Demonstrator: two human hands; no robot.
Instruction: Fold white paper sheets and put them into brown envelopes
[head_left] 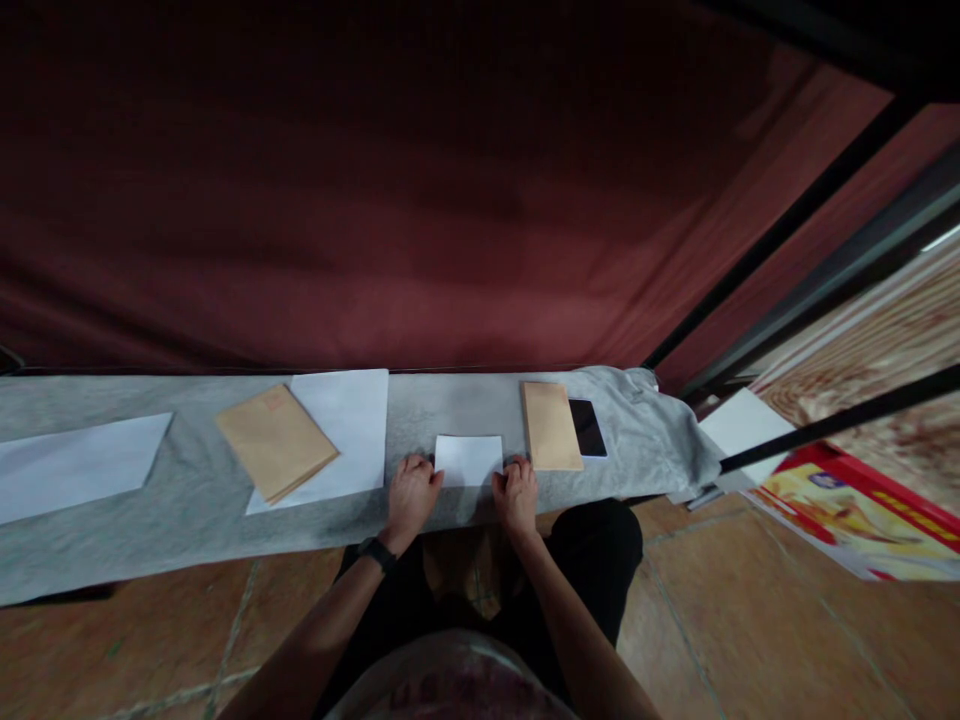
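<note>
A small white sheet of paper point(469, 460), possibly folded, lies in front of me on the grey cloth. My left hand point(412, 495) grips its left edge, thumb toward the paper and fingers curled. At the opposite edge, my right hand point(516, 495) has its fingers bent around the lower right corner. Just right of that hand rests a brown envelope stack point(553, 428), partly covering a dark-screened phone point(588, 428). To the left, more brown envelopes point(277, 442) sit askew on a larger white sheet point(356, 430).
Another white sheet point(82, 465) lies at the far left of the narrow cloth-covered table point(187, 540). A dark red curtain point(420, 250) hangs behind it. Black frame bars point(780, 235) slant at the right, near a red and yellow box point(862, 510).
</note>
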